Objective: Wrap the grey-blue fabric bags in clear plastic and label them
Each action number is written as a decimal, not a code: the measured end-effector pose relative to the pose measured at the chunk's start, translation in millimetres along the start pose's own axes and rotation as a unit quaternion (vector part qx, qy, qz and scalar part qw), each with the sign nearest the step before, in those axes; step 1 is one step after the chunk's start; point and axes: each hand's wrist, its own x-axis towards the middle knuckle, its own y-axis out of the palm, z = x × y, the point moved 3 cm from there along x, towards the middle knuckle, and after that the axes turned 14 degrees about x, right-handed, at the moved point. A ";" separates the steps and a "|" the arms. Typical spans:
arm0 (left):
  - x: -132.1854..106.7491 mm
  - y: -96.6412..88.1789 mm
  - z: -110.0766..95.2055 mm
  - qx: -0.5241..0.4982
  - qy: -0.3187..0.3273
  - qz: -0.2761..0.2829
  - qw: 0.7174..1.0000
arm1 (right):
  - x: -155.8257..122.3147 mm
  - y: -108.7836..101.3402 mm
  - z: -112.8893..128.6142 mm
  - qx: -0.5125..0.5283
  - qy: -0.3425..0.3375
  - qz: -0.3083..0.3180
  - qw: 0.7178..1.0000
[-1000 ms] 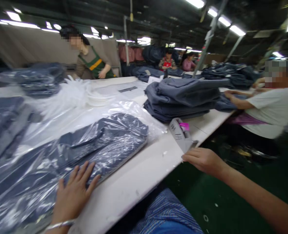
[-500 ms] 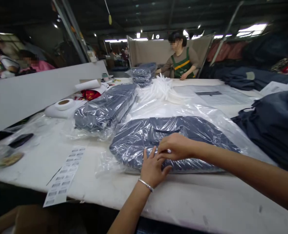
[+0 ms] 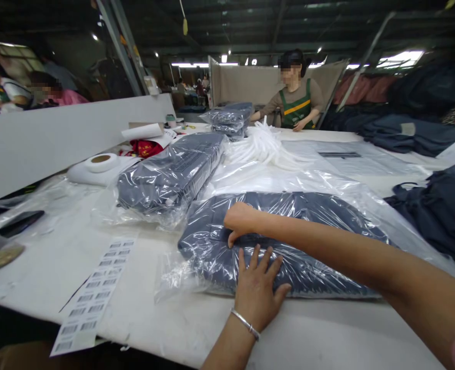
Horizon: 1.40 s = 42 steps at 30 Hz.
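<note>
A folded dark blue garment in a clear plastic bag (image 3: pixel 312 231) lies on the white table (image 3: pixel 173 329) in front of me. My left hand (image 3: pixel 259 288), with a silver bracelet at the wrist, lies flat and open on the bag's near edge, fingers spread. My right hand (image 3: pixel 240 222) reaches across from the right and presses on the bag just above the left hand, fingers curled down with the thumb tucked under; what it pinches, if anything, is hidden.
A stack of bagged garments (image 3: pixel 169 174) lies to the left, and a strip of barcode labels (image 3: pixel 96 288) lies on the table's near left. Behind are a tape roll (image 3: pixel 101 163), loose plastic bags (image 3: pixel 266 146) and dark garments (image 3: pixel 439 210) at right. A person in a green apron (image 3: pixel 297 105) stands at the far side.
My right hand has slid left across the bag, away from the left hand's fingertips. My left hand has shifted slightly right and stays flat on the bag. The view has moved a little closer.
</note>
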 end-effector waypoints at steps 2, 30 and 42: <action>0.5 0.5 0.8 0.004 0.001 0.001 1.000 | 4.8 1.7 -5.5 0.007 0.008 0.015 1.000; 3.0 -0.7 -26.8 0.103 0.101 -0.057 0.988 | -259.8 150.7 94.5 0.869 0.206 -0.449 0.015; 40.3 -1.3 -31.3 0.213 0.092 -0.027 0.972 | -235.1 150.8 50.1 0.837 0.122 -0.521 0.113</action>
